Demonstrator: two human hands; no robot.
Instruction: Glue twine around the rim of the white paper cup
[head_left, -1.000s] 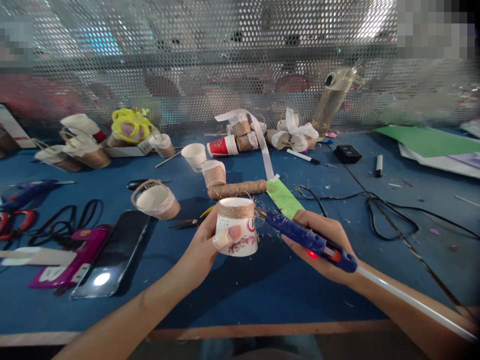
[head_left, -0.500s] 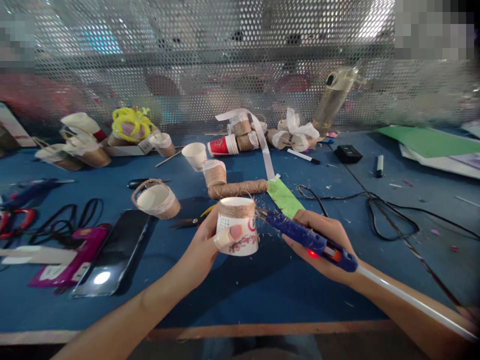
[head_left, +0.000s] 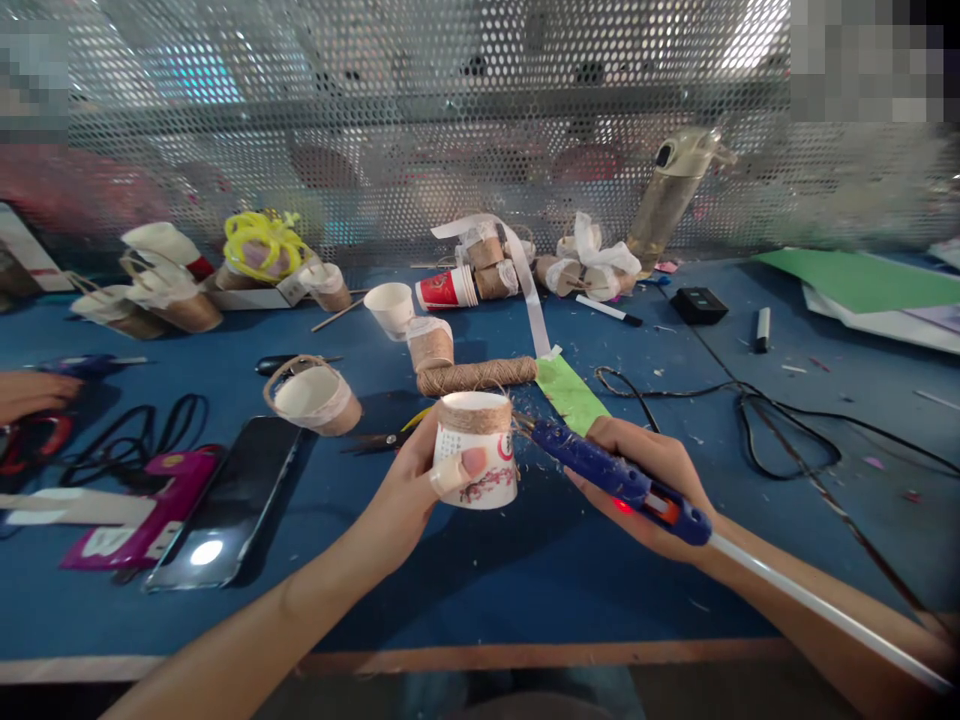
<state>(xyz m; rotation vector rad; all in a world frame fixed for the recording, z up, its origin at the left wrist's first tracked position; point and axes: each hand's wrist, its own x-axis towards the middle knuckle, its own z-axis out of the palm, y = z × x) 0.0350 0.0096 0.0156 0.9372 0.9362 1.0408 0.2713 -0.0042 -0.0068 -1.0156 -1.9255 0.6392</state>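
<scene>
Mid-frame, left hand (head_left: 415, 468) grips white, twine-banded paper cup (head_left: 496, 466); right hand (head_left: 663, 458) clasps blue plastic glue gun (head_left: 600, 463) (lit red).

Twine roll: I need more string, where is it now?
In the head view, the twine roll lies near the middle, beyond the cup in the left hand, its right end by the green strip.

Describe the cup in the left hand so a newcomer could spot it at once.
Start at the blue table and look over its front middle, where the left hand holds a paper cup beside a blue glue gun. Only the cup's upper end is wound with brown twine; unlike the brown-sided cup behind it, it shows bare white paper printed with pink blossoms.
</scene>
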